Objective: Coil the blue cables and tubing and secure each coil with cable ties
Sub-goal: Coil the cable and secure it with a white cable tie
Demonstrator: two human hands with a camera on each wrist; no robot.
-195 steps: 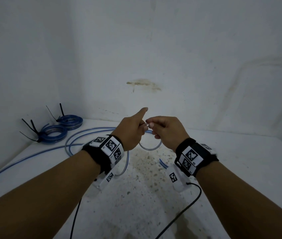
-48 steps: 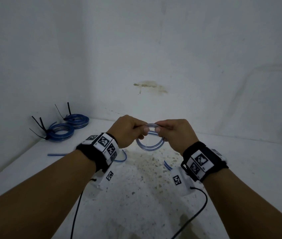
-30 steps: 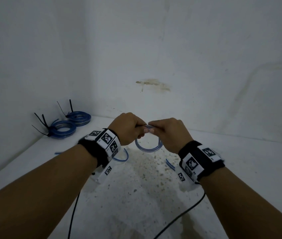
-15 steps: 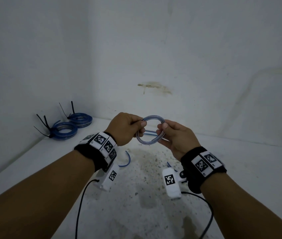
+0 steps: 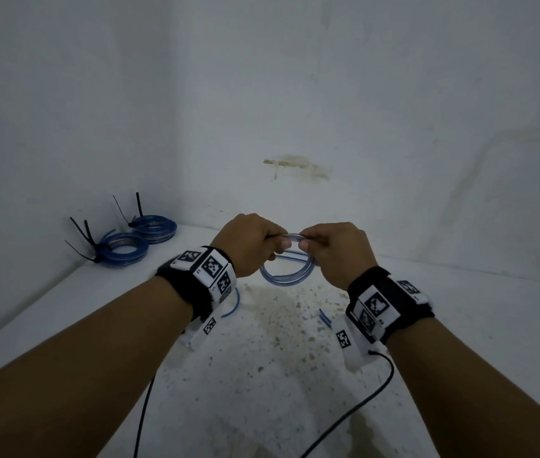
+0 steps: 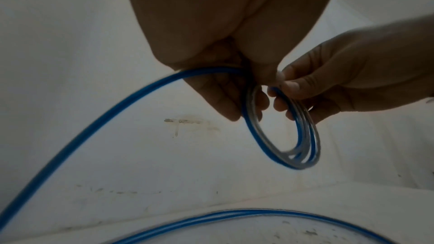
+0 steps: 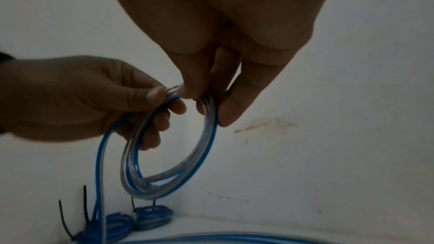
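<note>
Both hands hold a small coil of blue tubing (image 5: 284, 274) up above the white surface (image 5: 480, 325): the left hand (image 5: 248, 244) pinches its top at 11 o'clock, the right hand (image 5: 334, 249) grips it at 1 o'clock. A loose tail (image 6: 77, 134) trails from the left hand. Two tied coils (image 5: 136, 242) lie at 10 o'clock by the wall

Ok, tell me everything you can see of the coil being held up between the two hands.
The coil is a small round bundle of several loops of clear tubing with blue stripes, smooth and plastic-looking. It hangs upright in the air above the table, no tie on it. The left hand and right hand pinch its top, fingers through the ring. From the left hand a loose blue tail trails down and away.
</note>
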